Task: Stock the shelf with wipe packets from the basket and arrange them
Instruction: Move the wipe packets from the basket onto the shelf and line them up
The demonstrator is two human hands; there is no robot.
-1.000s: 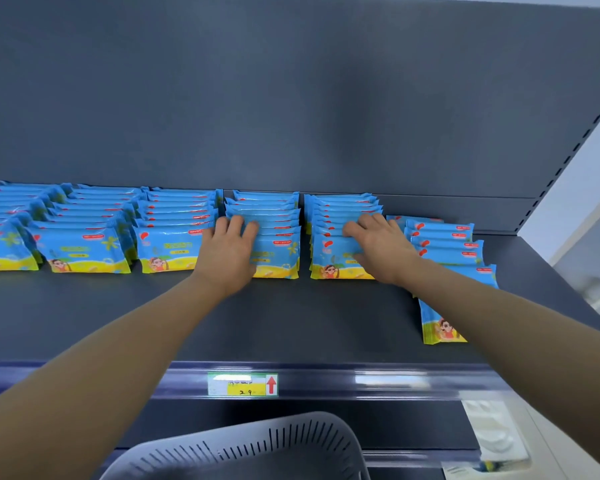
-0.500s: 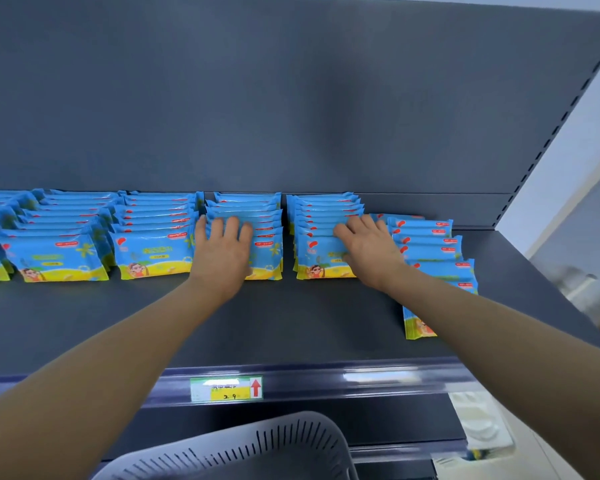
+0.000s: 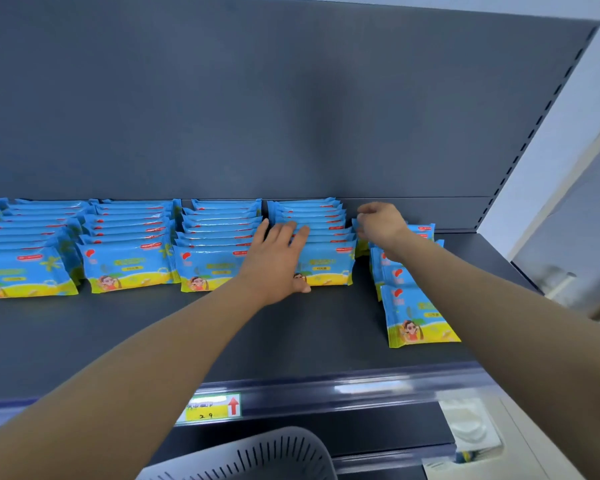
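**Shelf.** One dark grey metal shelf [image 3: 153, 341] with a flat back panel [image 3: 291, 98] of the same grey. It held blue-and-yellow plastic wipe packets [image 3: 129, 268] in five front-to-back rows that reached the back panel, each packet leaning on the one behind.

**Rows one to four, from the left.** Closely packed, their front packets roughly level with one another. The first row was cut by the left edge of the view.

**Fifth row [image 3: 420, 313].** At the right end, set apart from the fourth row [image 3: 326, 261] by a gap. It was looser than the others. Its front packets stood nearer the shelf's front lip than those of the other rows and sat slightly askew.

**Left hand [image 3: 278, 258].** Laid flat on the front of the fourth row, fingers straight and spread over the packet tops, thumb at the lower edge of the front packet. It gripped nothing.

**Right hand [image 3: 381, 225].** At the back of the fifth row, fingers curled. Thumb and fingertips appeared to pinch the upper edge of the rear packet [image 3: 360, 245].

**Basket.** One pale grey slotted plastic basket [image 3: 257, 455], below the shelf at the bottom of the view. Only its rim and slotted wall showed, so its contents could not be told.

**Label.** One yellow-and-white price label [image 3: 212, 408] with a red arrow, in the clear rail [image 3: 361, 389] on the shelf's front lip
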